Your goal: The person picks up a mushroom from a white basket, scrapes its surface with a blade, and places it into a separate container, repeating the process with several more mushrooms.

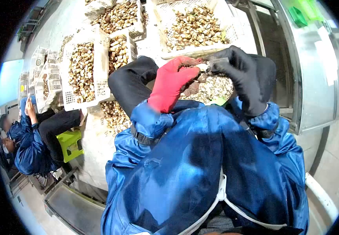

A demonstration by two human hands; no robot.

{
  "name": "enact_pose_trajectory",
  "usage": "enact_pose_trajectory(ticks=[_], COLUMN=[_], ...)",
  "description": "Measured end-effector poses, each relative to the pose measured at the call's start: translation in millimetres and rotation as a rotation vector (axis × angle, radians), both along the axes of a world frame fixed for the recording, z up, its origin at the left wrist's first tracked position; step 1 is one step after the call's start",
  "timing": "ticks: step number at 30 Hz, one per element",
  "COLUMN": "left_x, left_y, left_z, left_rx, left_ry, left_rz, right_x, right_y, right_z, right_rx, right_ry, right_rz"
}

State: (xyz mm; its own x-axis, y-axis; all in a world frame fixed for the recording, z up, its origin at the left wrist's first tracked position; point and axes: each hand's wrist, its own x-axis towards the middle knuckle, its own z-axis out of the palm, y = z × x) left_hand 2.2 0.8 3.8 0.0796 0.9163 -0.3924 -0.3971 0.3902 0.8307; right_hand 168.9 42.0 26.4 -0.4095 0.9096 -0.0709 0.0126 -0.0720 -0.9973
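Observation:
My left hand (171, 80), in a red glove, is closed in a pinch on a small pale piece (202, 67) that looks like a mushroom. Right beside it my right hand (244, 72), in a black glove, has its fingers closed at the same piece. A dark grey flat edge shows at its fingertips; whether this is a tool I cannot make out. Below both hands, between my knees, lies a heap of small whitish bits (212, 89). Larger brown lumps (192, 88) rest on its near left side.
White crates (162, 39) of brown-and-cream pieces stand ahead and to the left, with a loose pile (114, 117) near my left knee. A co-worker (32, 137) sits at left by a green stool (70, 145). A metal frame (291, 58) runs along the right.

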Motion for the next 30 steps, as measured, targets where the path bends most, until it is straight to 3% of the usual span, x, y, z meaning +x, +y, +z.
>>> enact_pose_trajectory(ticks=[3, 6, 10, 11, 15, 18, 20, 21, 22, 24, 25, 26, 27, 28, 30], left_x=[-1.3, 1.5, -0.1, -0.4, -1.8, -5.4, -18.3, -30.9, -50.6, -103.1, -118.4, -149.7, -164.7, -179.2, -214.0], left_y=[-0.2, 1.2, -0.3, -0.1, 1.5, -2.1, -6.9, -12.1, -21.9, -47.2, -68.0, -92.6, -103.8, -119.9, -147.8], left_z=[1.7, 2.5, 5.0, 3.7, -1.1, -3.6, -2.3, 22.9, 20.7, 29.8, 43.9, 28.5, 47.0, 42.7, 4.5], left_rx=[0.001, 0.027, 0.029, 0.031, 0.031, 0.044, 0.096, 0.1, 0.11, 0.338, 0.065, 0.036, -0.302, -0.379, -0.183], left_ry=[-0.009, 0.07, 0.034, 0.018, 0.078, 0.002, 0.073, 0.378, 0.29, 0.732, 0.751, 0.711, 1.175, 1.393, 1.534], left_rz=[0.022, 0.038, 0.01, 0.003, 0.007, -0.047, -0.099, -0.14, -0.05, -0.086, -0.049, -0.042, -0.311, -0.332, -0.121], right_x=[-1.3, -0.6, 3.0, 4.5, -1.4, -1.7, -0.3, 0.0, 1.4, 7.7, 10.7, 13.5, 13.3, 11.6, 6.4], right_y=[0.6, 0.5, 5.8, 7.3, 2.5, 7.8, 9.0, 7.7, 8.5, 13.7, 16.5, 19.3, 19.7, 18.8, 20.4], right_z=[13.1, 15.7, 5.2, -5.3, 1.7, -4.8, 10.0, 14.9, 15.9, 14.8, 5.0, -5.0, -6.2, -12.4, -20.2], right_rx=[-0.069, 0.384, -0.13, -0.129, 0.155, -0.044, -0.155, -0.058, 0.039, 0.167, 0.093, 0.017, -0.041, -0.04, 0.124], right_ry=[0.008, -0.33, 0.017, 0.077, -0.107, -0.01, -0.078, -0.135, -0.188, -0.274, -0.195, -0.118, -0.12, -0.084, -0.188], right_rz=[0.019, 0.067, -0.021, -0.025, 0.051, 0.03, -0.029, -0.053, -0.075, -0.031, -0.02, -0.009, 0.017, 0.051, 0.125])
